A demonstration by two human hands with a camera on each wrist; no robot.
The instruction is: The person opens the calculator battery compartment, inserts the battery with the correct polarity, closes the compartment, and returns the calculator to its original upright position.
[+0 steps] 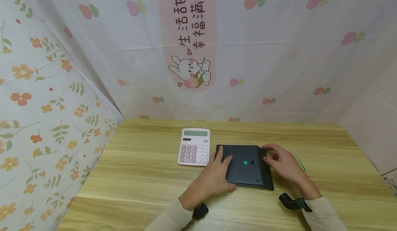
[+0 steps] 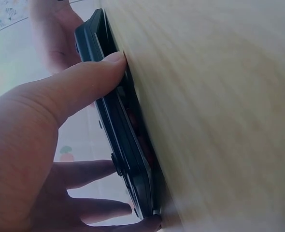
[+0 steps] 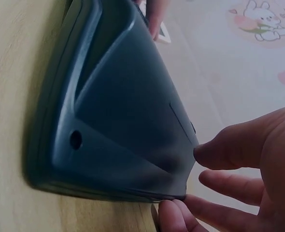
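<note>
A black calculator [image 1: 240, 170] lies face down on the table, a green dot and small catch showing on its back. My left hand [image 1: 215, 174] grips its left side, thumb at the near edge and fingers spread over the left edge. In the left wrist view the thumb [image 2: 96, 79] touches the calculator's side, with reddish parts just visible underneath. My right hand [image 1: 285, 162] holds the far right corner between thumb and fingers. The right wrist view shows fingertips [image 3: 171, 215] at the edge of the calculator [image 3: 118, 121]. Its key side is mostly hidden.
A pink and white calculator [image 1: 194, 147] lies face up to the left, close to my left hand. A thin green strip-like item [image 1: 300, 163] lies beyond my right hand. Printed curtains [image 1: 263, 62] stand behind and left of the wooden table [image 1: 124, 189].
</note>
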